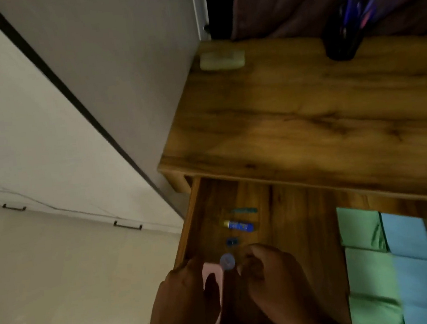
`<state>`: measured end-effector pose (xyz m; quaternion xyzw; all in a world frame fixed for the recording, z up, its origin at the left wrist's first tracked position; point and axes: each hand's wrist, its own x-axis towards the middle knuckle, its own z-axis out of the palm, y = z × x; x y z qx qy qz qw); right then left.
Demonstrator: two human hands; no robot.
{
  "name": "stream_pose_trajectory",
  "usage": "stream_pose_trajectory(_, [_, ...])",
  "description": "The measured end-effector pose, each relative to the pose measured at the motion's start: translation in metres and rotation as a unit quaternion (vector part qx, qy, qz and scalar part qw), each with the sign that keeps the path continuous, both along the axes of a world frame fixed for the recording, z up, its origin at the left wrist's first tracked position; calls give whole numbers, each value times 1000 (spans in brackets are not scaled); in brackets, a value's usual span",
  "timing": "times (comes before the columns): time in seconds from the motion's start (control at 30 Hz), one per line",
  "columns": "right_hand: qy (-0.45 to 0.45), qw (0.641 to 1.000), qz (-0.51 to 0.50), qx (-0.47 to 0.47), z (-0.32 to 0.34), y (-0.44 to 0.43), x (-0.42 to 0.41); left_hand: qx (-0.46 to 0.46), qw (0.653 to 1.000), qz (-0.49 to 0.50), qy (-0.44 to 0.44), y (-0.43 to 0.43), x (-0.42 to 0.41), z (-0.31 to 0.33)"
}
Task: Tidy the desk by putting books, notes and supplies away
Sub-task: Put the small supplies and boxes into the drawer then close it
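Observation:
The wooden desk's drawer (pixel 207 210) stands pulled out below the desktop (pixel 308 113). Inside it lie a teal pen-like item (pixel 244 210), a blue and yellow glue stick (pixel 238 225), a small dark blue item (pixel 232 242) and a round blue item (pixel 227 261). My left hand (pixel 180 301) grips a pink rectangular thing (pixel 214 271) over the drawer's near left corner. My right hand (pixel 270 275) hovers over the drawer with fingers curled; whether it holds something small is hidden.
Green (pixel 365 264) and blue (pixel 411 253) paper pads fill the drawer's right side. On the desktop stand a dark pen cup (pixel 342 38) with pens and a pale block (pixel 222 60) at the back left corner. A wall and tiled floor lie to the left.

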<state>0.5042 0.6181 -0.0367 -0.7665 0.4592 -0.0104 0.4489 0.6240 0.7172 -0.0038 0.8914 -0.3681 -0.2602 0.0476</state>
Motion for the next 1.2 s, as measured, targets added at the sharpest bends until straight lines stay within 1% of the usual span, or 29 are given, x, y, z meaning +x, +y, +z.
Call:
stream_pose_trajectory(0.07, [-33,999,-17,-30,11,-30,1,-43,999,3,7,-19,5,16])
stream_pose_trajectory(0.13, [-59,996,-33,-57,27,-63,4,-59,998,-18,29,-39,15,25])
stream_pose_trajectory(0.17, [-61,995,-33,-65,36,-79,8,-60,997,-37,32,-49,21,29])
stream_pose_trajectory(0.23, [-58,993,-18,-100,52,-112,18,-75,994,-74,12,-73,38,29])
stream_pose_trajectory(0.3, [-60,990,-13,-125,61,-144,35,-94,992,-79,23,-98,57,22])
stream_pose_trajectory(0.33, [-61,989,-10,-136,63,-157,44,-99,991,-92,18,-114,65,24])
stream_pose_trajectory(0.43, [-65,983,-5,-174,62,-196,89,-162,978,-121,-50,-170,102,29])
stream_pose_trajectory(0.53, [-43,982,14,-184,59,-238,138,-207,967,-145,-36,-237,147,17])
stream_pose_trajectory(0.6, [-36,982,9,-185,56,-268,170,-237,960,-139,-62,-281,177,5])
stream_pose_trajectory(0.7, [-30,981,5,-191,52,-299,205,-228,949,-153,-153,-340,214,2])
stream_pose_trajectory(0.83, [-26,981,-15,-193,41,-314,227,-222,938,-181,-195,-405,262,-9])
stream_pose_trajectory(0.93, [-12,982,-19,-187,31,-315,228,-193,928,-219,-230,-441,288,-20])
stream_pose_trajectory(1.0, [1,982,-16,-189,26,-315,224,-154,929,-240,-234,-458,299,-25])
stream_pose_trajectory(1.1, [11,983,-16,-181,21,-316,221,-89,948,-236,-194,-469,308,-35])
stream_pose_trajectory(1.13, [12,983,-18,-180,21,-317,220,-85,951,-228,-190,-469,309,-38])
stream_pose_trajectory(1.2, [9,984,-23,-179,20,-317,221,-118,947,-213,-211,-465,306,-42])
